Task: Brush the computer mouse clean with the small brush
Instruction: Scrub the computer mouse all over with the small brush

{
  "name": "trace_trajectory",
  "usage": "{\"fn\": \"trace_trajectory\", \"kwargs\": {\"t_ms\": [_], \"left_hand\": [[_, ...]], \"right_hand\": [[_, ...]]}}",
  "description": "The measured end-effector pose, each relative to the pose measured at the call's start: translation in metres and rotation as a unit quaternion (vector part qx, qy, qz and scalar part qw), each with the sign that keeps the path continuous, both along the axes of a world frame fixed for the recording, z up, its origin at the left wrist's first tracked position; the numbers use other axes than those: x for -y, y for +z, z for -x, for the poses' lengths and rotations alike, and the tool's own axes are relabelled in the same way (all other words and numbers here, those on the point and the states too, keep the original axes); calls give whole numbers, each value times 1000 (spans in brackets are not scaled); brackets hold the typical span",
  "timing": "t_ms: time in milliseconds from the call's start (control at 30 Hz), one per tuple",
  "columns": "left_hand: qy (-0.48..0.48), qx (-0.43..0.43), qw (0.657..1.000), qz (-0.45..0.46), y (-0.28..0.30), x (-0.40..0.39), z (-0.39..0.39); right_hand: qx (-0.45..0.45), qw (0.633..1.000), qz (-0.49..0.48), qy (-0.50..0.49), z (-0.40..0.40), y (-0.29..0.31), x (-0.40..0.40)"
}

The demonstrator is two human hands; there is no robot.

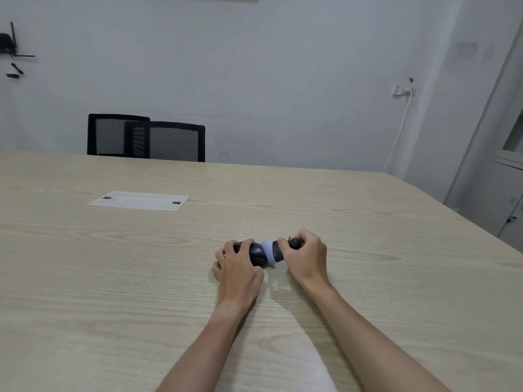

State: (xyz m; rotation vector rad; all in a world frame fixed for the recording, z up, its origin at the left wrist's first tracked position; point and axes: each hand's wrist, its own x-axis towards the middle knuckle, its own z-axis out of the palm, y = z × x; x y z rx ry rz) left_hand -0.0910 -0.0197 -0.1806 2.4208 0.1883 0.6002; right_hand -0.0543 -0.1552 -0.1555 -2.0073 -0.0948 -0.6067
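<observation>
A dark computer mouse (257, 254) lies on the light wooden table (141, 264), right of centre. My left hand (237, 267) grips it from the left, fingers curled over its top. My right hand (304, 257) holds a small brush (276, 254) with a dark handle and pale bristles. The bristles touch the mouse's right end. The end of the brush's handle pokes out above my right fingers. Much of the mouse is hidden under my left hand.
A white cable cover plate (138, 201) is set into the table at the far left. Two black mesh chairs (147, 138) stand behind the far edge. A grey cabinet (506, 154) stands at the right. The table's right edge runs diagonally close by.
</observation>
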Motion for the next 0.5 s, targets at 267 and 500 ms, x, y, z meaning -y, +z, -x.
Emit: {"fn": "trace_trajectory", "kwargs": {"t_ms": [267,500], "left_hand": [[-14,8,998,54,3,2,-1],[-16,11,998,53,3,2,1]], "right_hand": [[47,999,-11,1,8,-4,3],[2,1000,12,4,1,-5,2]]}}
